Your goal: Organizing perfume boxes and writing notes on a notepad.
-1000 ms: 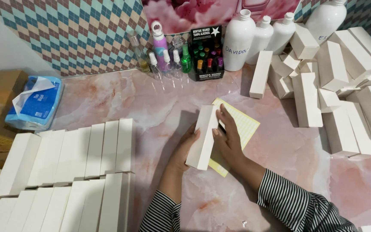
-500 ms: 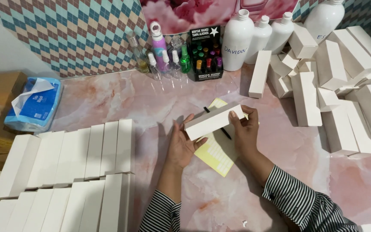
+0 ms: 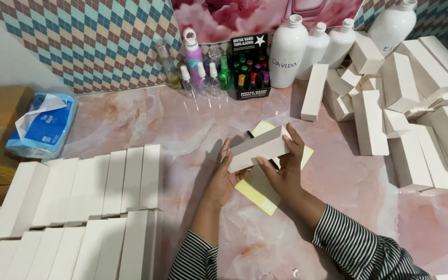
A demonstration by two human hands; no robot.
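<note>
Both my hands hold one long white cardboard box point(image 3: 257, 149) level above the pink marble tabletop. My left hand point(image 3: 223, 173) grips its left end from below. My right hand point(image 3: 286, 168) wraps the right half, thumb on the front face. Under the box lies a yellow sheet of paper point(image 3: 259, 192) with a black pen partly hidden beneath the box. Both sleeves are black-and-white striped.
Rows of flat-lying white boxes point(image 3: 94, 197) fill the left. A loose heap of white boxes point(image 3: 416, 103) is at the right. At the back stand white bottles point(image 3: 289, 49), small spray bottles point(image 3: 198, 72) and a black display box point(image 3: 247, 67). A blue tissue pack point(image 3: 42, 127) sits at far left.
The white box went from lying upright on the yellow sheet to being lifted and turned crosswise between both hands. It has since stayed nearly still.
</note>
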